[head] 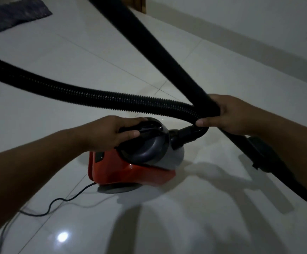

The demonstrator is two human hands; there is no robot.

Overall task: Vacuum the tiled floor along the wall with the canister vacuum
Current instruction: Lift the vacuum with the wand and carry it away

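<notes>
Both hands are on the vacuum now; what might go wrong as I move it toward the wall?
The thin black power cord trails loosely on the glossy white tiled floor behind the red and grey canister vacuum; it may snag. The right hand holds both the black ribbed hose and the smooth black tube, so the hose may kink at its sharp bend.
</notes>
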